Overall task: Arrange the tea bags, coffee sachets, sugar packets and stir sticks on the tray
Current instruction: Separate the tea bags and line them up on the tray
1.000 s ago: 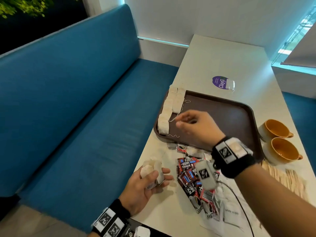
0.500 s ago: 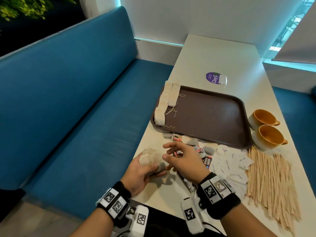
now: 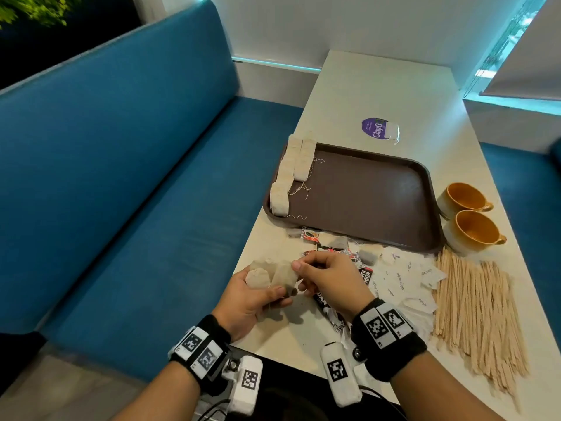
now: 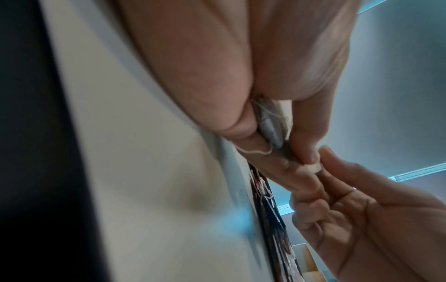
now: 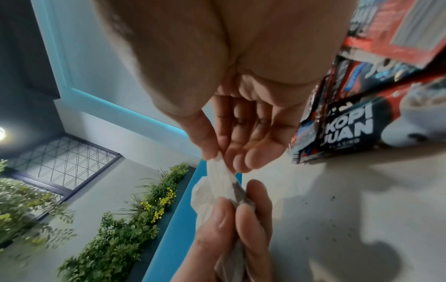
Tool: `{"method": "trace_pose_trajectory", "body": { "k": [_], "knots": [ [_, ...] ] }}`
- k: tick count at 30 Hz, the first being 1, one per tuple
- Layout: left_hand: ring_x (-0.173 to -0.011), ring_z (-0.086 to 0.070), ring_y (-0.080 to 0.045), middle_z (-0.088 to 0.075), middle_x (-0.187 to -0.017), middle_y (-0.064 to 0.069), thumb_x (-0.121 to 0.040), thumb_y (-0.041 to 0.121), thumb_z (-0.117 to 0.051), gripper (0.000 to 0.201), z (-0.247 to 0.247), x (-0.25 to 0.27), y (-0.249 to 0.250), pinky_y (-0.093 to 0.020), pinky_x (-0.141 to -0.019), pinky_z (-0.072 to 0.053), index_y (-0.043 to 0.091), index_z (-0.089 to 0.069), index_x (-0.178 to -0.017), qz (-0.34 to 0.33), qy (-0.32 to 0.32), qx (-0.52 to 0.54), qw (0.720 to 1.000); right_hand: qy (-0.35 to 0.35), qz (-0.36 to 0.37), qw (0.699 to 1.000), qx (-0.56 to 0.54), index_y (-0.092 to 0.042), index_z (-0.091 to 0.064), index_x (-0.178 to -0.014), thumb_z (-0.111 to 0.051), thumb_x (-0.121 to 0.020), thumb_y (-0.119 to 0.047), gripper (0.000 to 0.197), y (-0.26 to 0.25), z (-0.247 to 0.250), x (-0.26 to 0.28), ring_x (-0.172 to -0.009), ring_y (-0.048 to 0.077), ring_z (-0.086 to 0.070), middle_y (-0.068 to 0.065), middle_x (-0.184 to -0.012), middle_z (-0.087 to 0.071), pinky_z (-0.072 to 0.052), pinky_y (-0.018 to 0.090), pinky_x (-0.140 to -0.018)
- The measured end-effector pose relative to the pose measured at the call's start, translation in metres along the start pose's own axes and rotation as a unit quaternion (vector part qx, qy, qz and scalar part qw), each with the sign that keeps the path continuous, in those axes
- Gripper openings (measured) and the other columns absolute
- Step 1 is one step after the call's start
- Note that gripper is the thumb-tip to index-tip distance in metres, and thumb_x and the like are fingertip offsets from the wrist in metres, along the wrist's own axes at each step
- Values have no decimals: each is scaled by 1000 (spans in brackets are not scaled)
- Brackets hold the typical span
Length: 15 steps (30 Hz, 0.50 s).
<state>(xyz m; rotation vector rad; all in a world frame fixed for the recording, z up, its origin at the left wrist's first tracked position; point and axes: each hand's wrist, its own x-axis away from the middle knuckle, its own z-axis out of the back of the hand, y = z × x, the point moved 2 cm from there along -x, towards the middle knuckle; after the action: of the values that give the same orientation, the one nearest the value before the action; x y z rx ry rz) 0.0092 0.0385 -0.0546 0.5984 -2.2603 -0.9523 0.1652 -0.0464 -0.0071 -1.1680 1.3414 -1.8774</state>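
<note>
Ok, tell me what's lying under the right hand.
Under the right hand, coffee sachets show on the table, beside white sugar packets. Whatever lies directly beneath the palm is covered.

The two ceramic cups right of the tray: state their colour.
The two glazed cups are orange-yellow inside and paler cream-grey outside, clearest in the head view.

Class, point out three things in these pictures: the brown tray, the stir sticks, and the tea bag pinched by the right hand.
brown tray [image 3: 367,192], head view, bare middle of its floor.
stir sticks [image 3: 479,308], head view, middle of the pile.
tea bag [image 5: 220,172], right wrist view, white upper part below the right hand's fingertips.
</note>
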Motion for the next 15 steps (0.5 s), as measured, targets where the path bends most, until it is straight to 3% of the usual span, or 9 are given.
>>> {"method": "trace_pose_trajectory", "body": {
  "k": [4,6,8,12,15],
  "knots": [
    [-92,-72,-43,-71,-103,-29,-77,-9,-78,51,1,-2,-1,-37,-68,-63,-7,-57,-124,-3,7,-14,1000,0,9,1000,29,-5,-75,-90,-73,-94,-17,13,-4,3,-2,-56,10,-64,3,-66,-70,-54,26,-57],
    [-95,-71,-44,-71,-107,-29,-80,1,-76,50,2,-3,-1,-35,-71,-63,-8,-55,-125,-7,1,-14,1000,13,9,1000,23,-4,-73,-92,-71,-95,-17,14,-9,7,-7,-57,13,-65,7,-67,-70,-55,29,-58],
    [-97,-70,-47,-68,-106,-28,-80,-1,-67,47,4,-4,-2,-36,-74,-62,-11,-52,-123,-10,-12,10,1000,26,16,999,8,-1,-70,-96,-68,-97,-16,15,-19,15,-15,-60,20,-67,13,-71,-71,-58,32,-60],
    [-100,-66,-53,-62,-112,-33,-62,-9,-44,66,5,-6,1,-41,-78,-62,-10,-49,-128,4,-34,49,998,76,54,996,3,-3,-67,-98,-63,-100,-14,12,-46,39,-49,-67,29,-73,17,-78,-74,-63,37,-66],
    [-107,-64,-57,-62,-114,-36,-58,-9,-39,69,5,-7,1,-47,-88,-61,-12,-49,-126,-2,-31,35,999,109,78,991,14,-8,-67,-96,-64,-100,-17,10,-62,55,-86,-74,31,-76,14,-84,-75,-63,39,-73]
  ]
}}
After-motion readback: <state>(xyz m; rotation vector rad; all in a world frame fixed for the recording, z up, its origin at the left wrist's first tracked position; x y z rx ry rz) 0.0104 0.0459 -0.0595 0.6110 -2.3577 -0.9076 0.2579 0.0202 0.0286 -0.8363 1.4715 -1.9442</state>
